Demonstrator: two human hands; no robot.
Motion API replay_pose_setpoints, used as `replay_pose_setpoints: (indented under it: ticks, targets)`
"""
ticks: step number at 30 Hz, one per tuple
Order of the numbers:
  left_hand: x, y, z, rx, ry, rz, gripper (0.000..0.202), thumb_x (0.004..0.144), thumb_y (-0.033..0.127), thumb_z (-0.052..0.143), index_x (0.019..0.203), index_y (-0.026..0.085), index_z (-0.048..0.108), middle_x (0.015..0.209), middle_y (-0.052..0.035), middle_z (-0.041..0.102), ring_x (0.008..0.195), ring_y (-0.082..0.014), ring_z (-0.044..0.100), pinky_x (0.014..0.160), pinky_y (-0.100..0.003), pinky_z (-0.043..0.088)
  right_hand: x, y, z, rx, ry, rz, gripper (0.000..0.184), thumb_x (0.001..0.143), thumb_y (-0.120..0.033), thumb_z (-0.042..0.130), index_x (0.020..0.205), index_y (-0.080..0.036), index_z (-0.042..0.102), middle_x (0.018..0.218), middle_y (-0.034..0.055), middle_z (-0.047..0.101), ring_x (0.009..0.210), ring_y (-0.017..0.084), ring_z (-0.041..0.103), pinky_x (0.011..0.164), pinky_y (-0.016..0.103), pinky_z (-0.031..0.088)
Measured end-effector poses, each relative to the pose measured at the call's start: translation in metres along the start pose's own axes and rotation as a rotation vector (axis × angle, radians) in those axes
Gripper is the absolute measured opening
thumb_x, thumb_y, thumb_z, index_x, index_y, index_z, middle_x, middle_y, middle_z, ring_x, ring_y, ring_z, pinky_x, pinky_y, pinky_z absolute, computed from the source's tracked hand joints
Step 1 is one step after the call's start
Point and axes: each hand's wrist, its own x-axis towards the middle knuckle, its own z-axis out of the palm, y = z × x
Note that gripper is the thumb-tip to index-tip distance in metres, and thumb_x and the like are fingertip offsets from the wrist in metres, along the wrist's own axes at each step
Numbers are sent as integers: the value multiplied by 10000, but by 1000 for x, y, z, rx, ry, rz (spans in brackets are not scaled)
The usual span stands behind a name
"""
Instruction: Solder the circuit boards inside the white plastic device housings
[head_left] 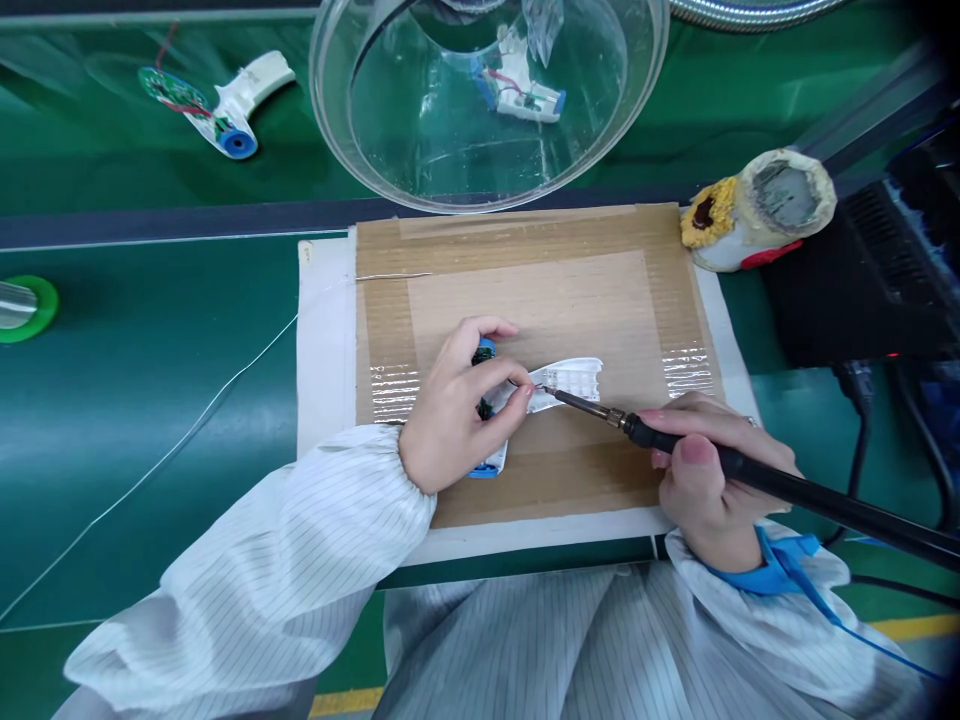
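My left hand [457, 405] is closed on a white plastic casing [570, 382] with blue end parts, pressing it onto the cardboard mat [570, 280]. My right hand [712, 470] grips a black soldering iron [787, 487] like a pen. The iron's metal tip touches the inside of the casing near my left fingertips. A thin solder wire [225, 385] runs from the far left across the green bench to the mat.
A clear dome [420, 170] stands behind the mat with a similar white part [525, 95] seen through it. Another white and blue casing [232, 105] lies at the back left. An iron stand with a yellow sponge [757, 210] and a black station [862, 290] sit at right.
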Motion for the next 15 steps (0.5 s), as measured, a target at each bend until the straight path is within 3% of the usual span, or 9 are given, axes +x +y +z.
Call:
replay_pose_setpoints:
  ticks: [7, 15]
  targets:
    - [-1, 0, 1, -25, 12, -21, 114, 988, 138, 649, 918, 179, 729, 1323, -141, 601, 1289, -257, 636, 1115, -421, 526, -2, 3, 1, -42, 70, -18, 205, 1090, -351, 629, 1068, -267, 814, 672, -16, 675, 535, 145, 578, 483, 330, 437]
    - [0, 1, 0, 8, 0, -4, 118, 991, 132, 632, 921, 176, 715, 1327, -148, 594, 1289, -260, 632, 1109, -426, 527, -1, -2, -3, -39, 22, 24, 218, 1086, -372, 628, 1049, -274, 820, 647, -17, 671, 515, 155, 594, 485, 330, 467]
